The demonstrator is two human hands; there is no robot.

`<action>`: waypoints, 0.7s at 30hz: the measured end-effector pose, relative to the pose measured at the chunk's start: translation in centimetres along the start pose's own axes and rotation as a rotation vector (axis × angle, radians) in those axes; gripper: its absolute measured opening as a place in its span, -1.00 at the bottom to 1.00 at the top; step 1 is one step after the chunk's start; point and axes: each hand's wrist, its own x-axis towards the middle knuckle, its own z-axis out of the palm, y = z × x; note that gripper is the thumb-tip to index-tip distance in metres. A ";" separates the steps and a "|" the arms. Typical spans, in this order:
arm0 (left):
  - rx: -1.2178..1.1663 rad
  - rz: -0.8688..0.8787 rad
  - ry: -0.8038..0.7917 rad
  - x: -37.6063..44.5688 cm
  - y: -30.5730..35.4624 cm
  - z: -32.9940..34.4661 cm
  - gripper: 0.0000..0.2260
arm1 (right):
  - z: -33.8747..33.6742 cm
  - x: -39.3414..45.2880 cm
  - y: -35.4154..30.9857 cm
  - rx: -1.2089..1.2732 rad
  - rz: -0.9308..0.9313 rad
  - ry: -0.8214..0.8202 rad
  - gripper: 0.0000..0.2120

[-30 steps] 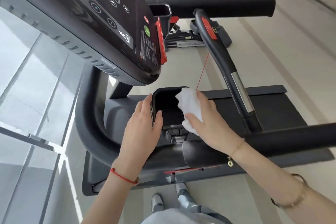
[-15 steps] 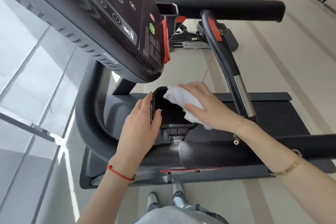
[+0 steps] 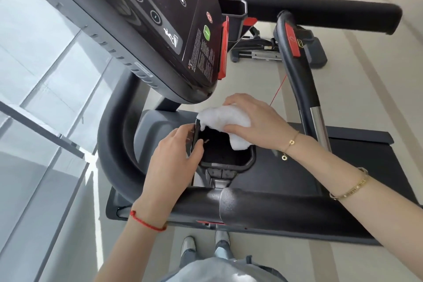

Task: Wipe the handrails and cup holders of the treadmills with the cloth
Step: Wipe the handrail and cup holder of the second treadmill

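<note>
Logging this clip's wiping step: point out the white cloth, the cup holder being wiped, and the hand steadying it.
white cloth (image 3: 220,119): head view, on its bunched middle.
cup holder (image 3: 248,163): head view, on its near right rim.
left hand (image 3: 174,158): head view, on the back of the hand.

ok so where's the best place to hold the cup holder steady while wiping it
Grip its left wall, coming from the left: the cup holder is an open box with a thin rim, so the left hand can hook its thumb inside, fingers outside. That probably leaves the right hand and cloth the far rim.
</note>
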 end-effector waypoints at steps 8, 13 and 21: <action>0.013 0.023 0.024 0.2 -0.1 0.4 -0.70 | 0.8 3.0 -1.8 -0.059 -0.082 -0.103 -0.65; 0.015 0.019 -0.003 0.1 -0.3 0.3 -0.59 | -0.1 -0.3 0.9 0.040 0.047 -0.076 -0.64; 0.016 0.030 -0.004 0.0 -0.3 0.4 -0.67 | 0.7 3.1 -1.6 -0.100 -0.060 -0.177 -0.67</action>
